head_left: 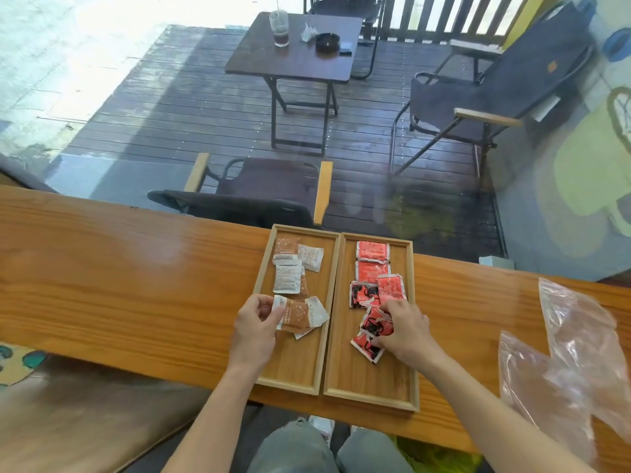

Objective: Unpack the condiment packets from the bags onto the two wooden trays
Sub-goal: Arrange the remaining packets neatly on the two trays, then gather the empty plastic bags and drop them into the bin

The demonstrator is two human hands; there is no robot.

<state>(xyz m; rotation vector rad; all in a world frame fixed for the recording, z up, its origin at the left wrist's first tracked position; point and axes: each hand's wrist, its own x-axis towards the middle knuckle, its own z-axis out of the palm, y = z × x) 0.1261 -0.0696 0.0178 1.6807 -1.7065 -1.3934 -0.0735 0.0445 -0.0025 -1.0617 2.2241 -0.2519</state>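
Observation:
Two wooden trays lie side by side on the counter. The left tray (293, 367) holds orange and white packets (288, 278). My left hand (254, 331) grips a bunch of orange and white packets (300, 315) at the tray's left edge. The right tray (370, 380) holds red packets (373, 251) at the far end and red-and-black packets (363, 293) in the middle. My right hand (408, 331) pinches red-and-black packets (370, 339) lying in that tray. Two clear plastic bags (566, 363) lie flat on the counter at the right.
The long wooden counter (119, 285) runs across the view, against a window. Behind the glass are folding chairs (259, 189) and a small dark table (297, 52) with a cup. My knees (327, 452) show below the counter's near edge.

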